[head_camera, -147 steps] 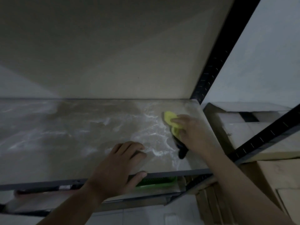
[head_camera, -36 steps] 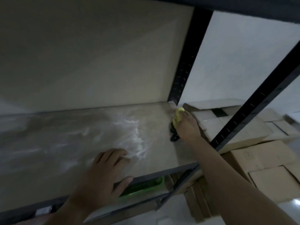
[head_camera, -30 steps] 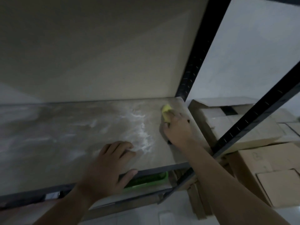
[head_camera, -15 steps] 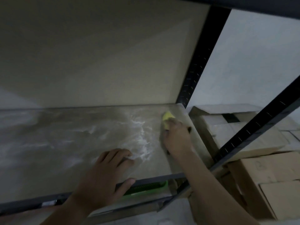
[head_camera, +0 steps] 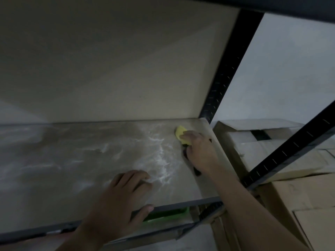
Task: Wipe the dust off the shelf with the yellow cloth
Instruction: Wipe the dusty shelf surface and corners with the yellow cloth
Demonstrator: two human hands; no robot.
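Mid-wipe: the right hand (head_camera: 199, 151) presses the yellow cloth (head_camera: 181, 133) under flat fingers near the shelf's (head_camera: 72, 171) back right corner. The left hand (head_camera: 117, 200) rests open at its front edge. Next, sweep left across the dust (head_camera: 161, 160).

Head view. The shelf (head_camera: 76, 171) serves as reference. At its far right corner, the right hand (head_camera: 200, 152) presses the yellow cloth (head_camera: 181, 133) onto the shelf surface; a dark piece shows beneath the palm. The left hand (head_camera: 120, 198) rests on the shelf's front edge, fingers on top, thumb against the rail. White dust streaks (head_camera: 160, 156) cross the shelf between the hands. A green tray (head_camera: 168, 214) lies below the shelf's front edge; cardboard boxes (head_camera: 293, 185) stand to its right.
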